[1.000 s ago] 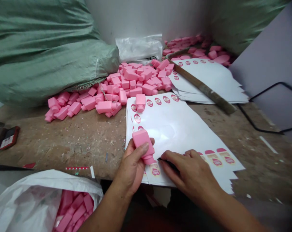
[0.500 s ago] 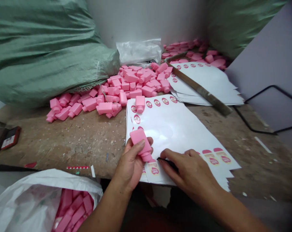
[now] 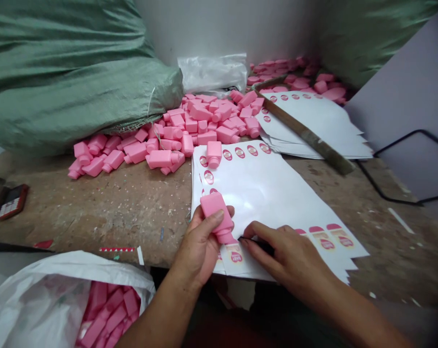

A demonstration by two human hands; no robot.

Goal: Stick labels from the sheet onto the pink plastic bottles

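My left hand (image 3: 199,251) grips a small pink plastic bottle (image 3: 215,208), its neck pointing down toward me and my thumb across its front. The bottle is tilted over a stack of white sticker sheets (image 3: 266,193). Below its neck lies a printed pink-and-cream label (image 3: 234,254) at the sheet's near edge. My right hand (image 3: 291,256) pinches a thin black tool (image 3: 267,247), mostly hidden by the fingers, with its tip close to that label's upper right corner. Another pink bottle (image 3: 213,152) rests on the sheet's far left corner.
A heap of pink bottles (image 3: 200,113) spreads behind the sheets. More sheets (image 3: 313,116) lie at the back right under a wooden bar (image 3: 306,133). A white sack (image 3: 52,285) holding bottles stands at lower left. Green sacks (image 3: 77,87) and a black wire frame (image 3: 386,198) flank the table.
The view has shifted slightly, so most things sit a little further right. The right hand's fingers have closed in somewhat around the black tool, near the label. The bottle stays in my left hand.
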